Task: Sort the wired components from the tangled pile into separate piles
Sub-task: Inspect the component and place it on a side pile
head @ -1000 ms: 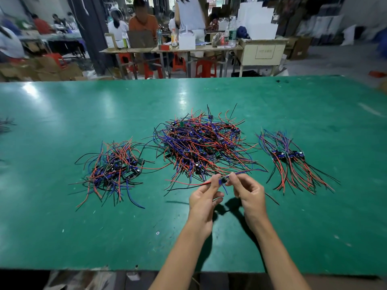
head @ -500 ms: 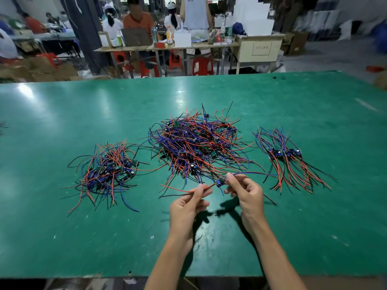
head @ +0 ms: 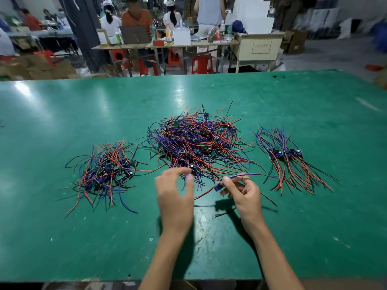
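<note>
**A:** How far along is the sorting, reading from the left?

**B:** On the left of the green table (head: 62, 237) lies a sorted pile (head: 106, 172), loose and fairly thick, boards heaped in its middle. Beside it, the tangled pile (head: 196, 143) in the centre is by far the biggest, so I judge most of the work is left.

**A:** And the hands?

**B:** The left hand (head: 176, 195) hovers at the near edge of the tangle, fingers loosely curved and parted. It is blurred, and I see nothing in it. The right hand (head: 243, 195) pinches one wired component (head: 218, 186) between thumb and fingers, just clear of the tangle, its wires trailing out to both sides.

**A:** Farther right?

**B:** A smaller, neater pile (head: 287, 155), wires roughly aligned. Which pile the held piece belongs to, I cannot tell.
</note>
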The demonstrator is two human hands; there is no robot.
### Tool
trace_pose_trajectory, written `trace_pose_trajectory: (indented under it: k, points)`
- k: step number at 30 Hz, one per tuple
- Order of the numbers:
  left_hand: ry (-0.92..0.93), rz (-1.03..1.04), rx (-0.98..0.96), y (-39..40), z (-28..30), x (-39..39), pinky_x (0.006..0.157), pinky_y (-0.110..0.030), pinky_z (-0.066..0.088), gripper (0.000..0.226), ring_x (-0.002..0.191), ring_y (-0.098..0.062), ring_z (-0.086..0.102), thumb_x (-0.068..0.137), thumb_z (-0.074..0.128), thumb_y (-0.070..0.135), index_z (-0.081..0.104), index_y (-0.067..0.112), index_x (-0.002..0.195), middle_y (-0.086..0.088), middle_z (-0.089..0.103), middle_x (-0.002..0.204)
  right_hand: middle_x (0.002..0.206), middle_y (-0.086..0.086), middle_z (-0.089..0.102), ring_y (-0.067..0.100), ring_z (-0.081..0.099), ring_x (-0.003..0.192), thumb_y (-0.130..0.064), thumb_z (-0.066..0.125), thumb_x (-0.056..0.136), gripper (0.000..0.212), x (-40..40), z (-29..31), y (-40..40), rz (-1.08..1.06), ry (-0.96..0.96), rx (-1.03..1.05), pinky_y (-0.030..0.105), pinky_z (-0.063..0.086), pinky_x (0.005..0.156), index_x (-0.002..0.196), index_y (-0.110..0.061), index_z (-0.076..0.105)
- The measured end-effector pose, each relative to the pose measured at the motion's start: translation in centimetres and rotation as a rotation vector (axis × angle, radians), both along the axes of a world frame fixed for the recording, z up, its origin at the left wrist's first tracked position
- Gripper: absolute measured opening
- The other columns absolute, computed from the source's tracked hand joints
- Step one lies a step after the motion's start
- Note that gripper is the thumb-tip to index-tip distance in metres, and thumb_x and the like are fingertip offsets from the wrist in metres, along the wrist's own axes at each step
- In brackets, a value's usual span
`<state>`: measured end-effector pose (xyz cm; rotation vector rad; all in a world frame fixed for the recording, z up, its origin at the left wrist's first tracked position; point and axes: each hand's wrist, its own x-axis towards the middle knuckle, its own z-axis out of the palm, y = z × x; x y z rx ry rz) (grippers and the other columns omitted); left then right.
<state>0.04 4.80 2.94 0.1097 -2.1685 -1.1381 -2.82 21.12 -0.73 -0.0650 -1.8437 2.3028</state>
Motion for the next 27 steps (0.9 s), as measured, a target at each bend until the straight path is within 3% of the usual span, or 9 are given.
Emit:
trace_pose_trajectory:
  k: [4, 7, 10, 12, 15, 20, 25, 27]
  points:
    - [-0.423, -0.593, 0.078, 2.6, 0.4, -1.9, 0.079, -0.013, 0.045, 0.023, 0.089, -0.001, 0.064, 0.102, 0.057, 0.028, 0.075, 0.015, 0.109, 0.003, 0.075, 0.1, 0.066, -0.002, 0.069, 0.007, 0.06, 0.06, -0.031, 0.08, 0.081, 0.015, -0.1, -0.4, 0.1, -0.02, 0.041, 0.118, 0.017, 0.048, 0.058, 0.074, -0.02, 0.072]
    - [-0.538, -0.741, 0.436, 3.0, -0.1, -2.3, 0.064, -0.02, 0.052, 0.03, 0.067, -0.014, 0.066, 0.105, 0.053, 0.025, 0.076, 0.005, 0.108, -0.016, 0.077, 0.097, 0.074, -0.002, 0.068, 0.012, 0.06, 0.069, -0.037, 0.078, 0.08, 0.017, -0.2, -0.7, 0.3, -0.073, 0.053, 0.14, 0.027, 0.05, 0.067, 0.075, -0.022, 0.074]
    - [-0.566, -0.733, 0.568, 2.6, -0.7, -2.2, 0.051, -0.018, 0.042, 0.027, 0.053, -0.01, 0.055, 0.102, 0.058, 0.028, 0.078, 0.011, 0.102, -0.011, 0.078, 0.095, 0.083, -0.006, 0.065, 0.015, 0.064, 0.077, -0.048, 0.079, 0.081, 0.021, -0.1, -0.6, 0.1, -0.092, 0.06, 0.205, 0.038, 0.056, 0.075, 0.078, -0.027, 0.077]
    - [-0.606, -0.707, 0.669, 2.6, -0.8, -2.2, 0.051, -0.017, 0.035, 0.025, 0.051, -0.007, 0.048, 0.101, 0.059, 0.027, 0.079, 0.011, 0.098, -0.009, 0.078, 0.092, 0.094, 0.0, 0.067, 0.02, 0.07, 0.087, -0.045, 0.078, 0.086, 0.021, 0.0, -0.4, -0.1, -0.062, 0.047, 0.135, 0.042, 0.06, 0.08, 0.086, -0.024, 0.08]
    - [-0.667, -0.664, 0.728, 2.4, -0.8, -2.2, 0.054, -0.019, 0.031, 0.025, 0.05, -0.006, 0.043, 0.101, 0.059, 0.025, 0.078, 0.012, 0.095, -0.002, 0.077, 0.084, 0.106, 0.007, 0.071, 0.023, 0.071, 0.097, -0.032, 0.07, 0.092, 0.016, 0.0, -0.4, 0.0, -0.006, 0.03, 0.096, 0.036, 0.06, 0.083, 0.094, -0.021, 0.082]
    - [-0.613, -0.642, 0.716, 2.8, -1.1, -1.9, 0.044, -0.013, 0.024, 0.031, 0.045, -0.004, 0.031, 0.101, 0.057, 0.02, 0.077, 0.014, 0.077, 0.006, 0.064, 0.06, 0.089, 0.008, 0.076, 0.015, 0.068, 0.078, -0.009, 0.063, 0.099, 0.019, 0.1, -0.2, -0.4, 0.107, -0.001, 0.066, 0.021, 0.056, 0.07, 0.09, -0.013, 0.08]
    - [-0.495, -0.631, 0.533, 3.5, -1.3, -1.8, 0.051, -0.02, 0.033, 0.028, 0.054, -0.008, 0.047, 0.1, 0.059, 0.018, 0.074, 0.009, 0.078, -0.002, 0.069, 0.069, 0.068, 0.001, 0.069, 0.008, 0.06, 0.056, -0.008, 0.061, 0.1, 0.025, 0.2, -0.2, -0.4, 0.008, -0.049, -0.022, 0.017, 0.048, 0.05, 0.085, -0.015, 0.08]
    - [-0.457, -0.635, 0.448, 3.7, -1.4, -1.7, 0.051, -0.015, 0.033, 0.027, 0.05, -0.001, 0.045, 0.1, 0.06, 0.018, 0.074, 0.011, 0.077, 0.0, 0.068, 0.069, 0.058, -0.003, 0.062, 0.004, 0.052, 0.045, -0.008, 0.058, 0.101, 0.027, 0.1, -0.3, -0.3, -0.015, -0.063, -0.071, 0.015, 0.043, 0.043, 0.084, -0.011, 0.079]
